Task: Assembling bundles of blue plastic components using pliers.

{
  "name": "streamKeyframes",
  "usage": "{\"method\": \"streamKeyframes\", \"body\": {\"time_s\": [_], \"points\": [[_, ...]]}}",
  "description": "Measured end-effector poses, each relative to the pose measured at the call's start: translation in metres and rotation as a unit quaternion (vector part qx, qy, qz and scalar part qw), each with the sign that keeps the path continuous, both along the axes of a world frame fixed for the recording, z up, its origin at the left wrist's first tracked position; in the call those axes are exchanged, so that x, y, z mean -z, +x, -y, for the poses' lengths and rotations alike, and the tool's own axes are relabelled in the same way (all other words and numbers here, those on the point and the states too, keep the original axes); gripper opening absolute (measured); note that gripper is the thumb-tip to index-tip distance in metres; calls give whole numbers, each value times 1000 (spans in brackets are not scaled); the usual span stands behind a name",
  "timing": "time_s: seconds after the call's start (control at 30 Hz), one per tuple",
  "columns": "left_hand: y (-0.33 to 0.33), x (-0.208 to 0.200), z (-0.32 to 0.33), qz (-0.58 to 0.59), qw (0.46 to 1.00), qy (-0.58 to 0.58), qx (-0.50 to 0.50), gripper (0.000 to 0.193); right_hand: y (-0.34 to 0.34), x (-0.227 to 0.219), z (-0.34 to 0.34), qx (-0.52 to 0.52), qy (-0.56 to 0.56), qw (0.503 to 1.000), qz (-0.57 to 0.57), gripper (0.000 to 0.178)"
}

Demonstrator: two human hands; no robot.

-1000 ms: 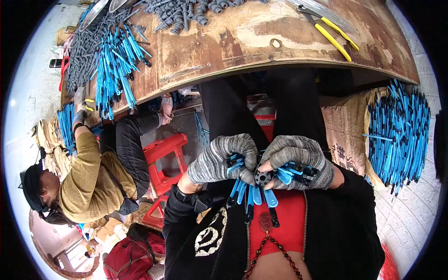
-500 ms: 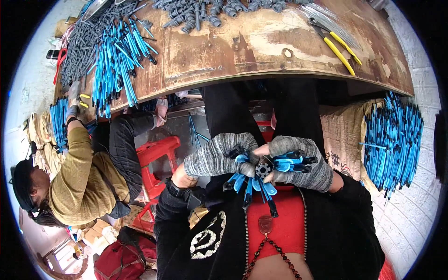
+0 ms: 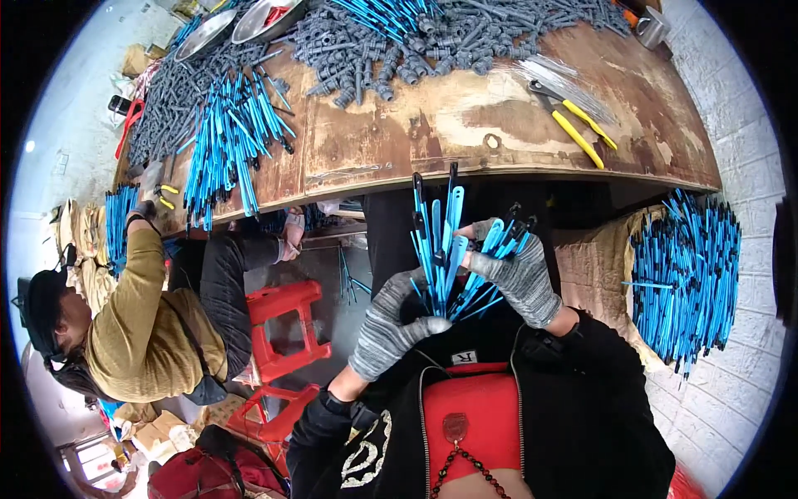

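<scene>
Mid-frame, left hand (image 3: 392,320) cups blue strips (image 3: 455,259) low, likely keeping them bunched; can't tell finger closure. Right hand (image 3: 524,284) pinches several, probably steadying.

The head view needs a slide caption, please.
Gloved left hand and right hand hold blue strips near a table bearing pliers.
</scene>
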State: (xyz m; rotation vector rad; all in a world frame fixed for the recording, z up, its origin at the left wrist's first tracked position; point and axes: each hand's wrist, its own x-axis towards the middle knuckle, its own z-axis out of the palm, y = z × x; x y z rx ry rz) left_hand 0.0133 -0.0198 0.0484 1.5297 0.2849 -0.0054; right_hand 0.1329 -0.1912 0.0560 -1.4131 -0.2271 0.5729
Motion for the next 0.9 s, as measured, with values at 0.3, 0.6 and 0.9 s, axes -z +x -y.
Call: {"method": "streamKeyframes", "body": {"time_s": [0.3,0.6,0.9], "points": [[30,-20,33,60,996,59,-36,43,-7,1,3,-2,-6,999,50,33],[52,-8,30,92,986,131,50,36,-13,-5,15,24,-11,999,19,48],[53,-10,41,27,1000,-14,-4,41,-21,18,34,29,297,947,-122,77]]}}
